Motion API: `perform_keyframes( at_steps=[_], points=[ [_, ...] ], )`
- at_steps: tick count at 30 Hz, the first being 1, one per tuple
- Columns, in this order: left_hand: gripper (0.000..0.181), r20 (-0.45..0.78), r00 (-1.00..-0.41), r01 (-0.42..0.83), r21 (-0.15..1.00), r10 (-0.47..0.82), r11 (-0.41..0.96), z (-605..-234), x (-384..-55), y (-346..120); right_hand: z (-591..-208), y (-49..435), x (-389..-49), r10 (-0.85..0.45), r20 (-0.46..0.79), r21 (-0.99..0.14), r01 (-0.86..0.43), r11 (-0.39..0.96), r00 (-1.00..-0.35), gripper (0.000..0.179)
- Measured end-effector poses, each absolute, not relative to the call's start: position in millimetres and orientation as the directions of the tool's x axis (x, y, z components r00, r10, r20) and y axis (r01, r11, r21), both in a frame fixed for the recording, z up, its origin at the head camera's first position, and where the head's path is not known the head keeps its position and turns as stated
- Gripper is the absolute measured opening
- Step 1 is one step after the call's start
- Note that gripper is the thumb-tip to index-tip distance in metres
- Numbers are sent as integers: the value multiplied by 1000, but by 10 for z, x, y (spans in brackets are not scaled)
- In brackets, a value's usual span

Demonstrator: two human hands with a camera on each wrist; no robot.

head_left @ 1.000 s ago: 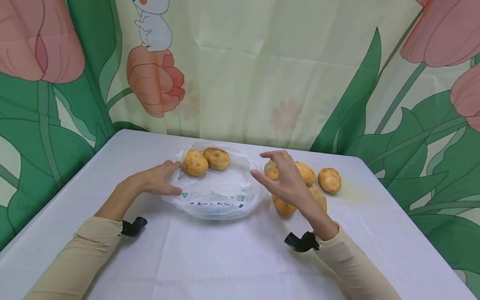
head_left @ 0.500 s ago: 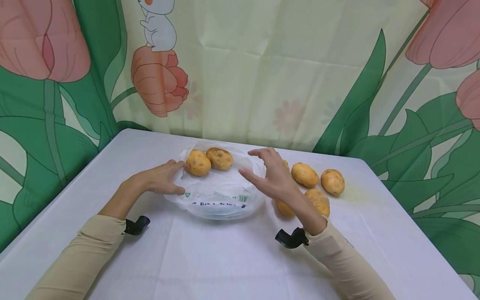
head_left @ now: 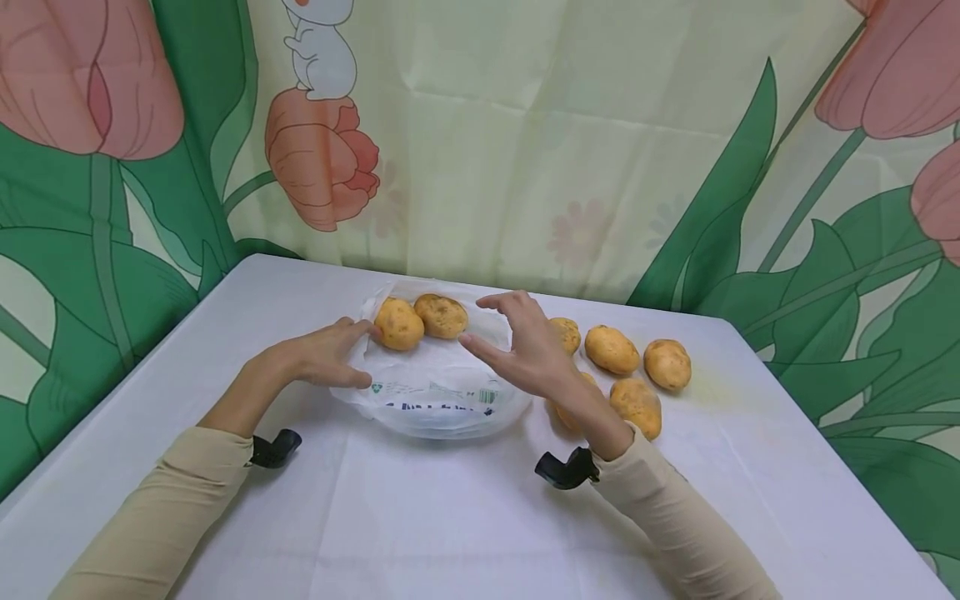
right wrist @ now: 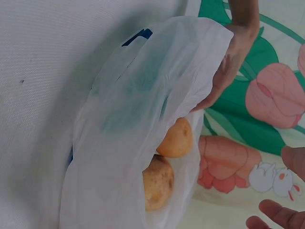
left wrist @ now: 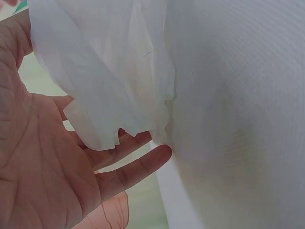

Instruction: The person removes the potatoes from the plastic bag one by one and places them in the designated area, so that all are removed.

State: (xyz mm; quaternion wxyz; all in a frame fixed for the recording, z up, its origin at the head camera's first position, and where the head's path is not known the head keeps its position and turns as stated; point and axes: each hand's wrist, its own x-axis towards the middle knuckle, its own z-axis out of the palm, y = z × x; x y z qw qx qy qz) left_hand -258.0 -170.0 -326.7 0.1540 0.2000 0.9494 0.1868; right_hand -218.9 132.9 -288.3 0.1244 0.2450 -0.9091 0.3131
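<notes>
A white plastic bag [head_left: 435, 421] with printed lettering lies mouth up on the table, two potatoes [head_left: 399, 324] inside it at the back left. My left hand [head_left: 322, 354] is at the bag's left rim, thumb and fingers spread. In the left wrist view, bag film [left wrist: 105, 71] hangs over its extended fingers [left wrist: 136, 171]. Over the bag's right side hovers my right hand [head_left: 528, 346], thumb and fingers apart with nothing between them. The right wrist view shows its fingertips [right wrist: 281, 217] clear of the bag and the potatoes [right wrist: 158, 183].
Several loose potatoes [head_left: 612, 349] lie on the white tablecloth [head_left: 450, 525] right of the bag, one partly hidden behind my right forearm. A curtain [head_left: 480, 167] printed with tulips and a rabbit hangs along the table's back edge.
My right hand has moved left, from beside the loose potatoes to above the bag's right side, uncovering more of those potatoes. The left hand stays at the bag's rim; the view shifts slightly.
</notes>
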Motion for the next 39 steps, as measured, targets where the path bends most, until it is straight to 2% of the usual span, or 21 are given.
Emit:
perform_keyframes(
  at_steps=[25, 39],
  points=[
    [75, -221, -871, 323, 416, 439, 850, -3266, -2593, -1715, -2907, 995, -2518, -511, 239, -456, -560, 691, -825, 58],
    [76, -222, -870, 322, 422, 440, 848, -3254, -2598, -1712, -2863, 756, -2777, -638, 144, -354, -641, 681, -757, 55]
  ],
)
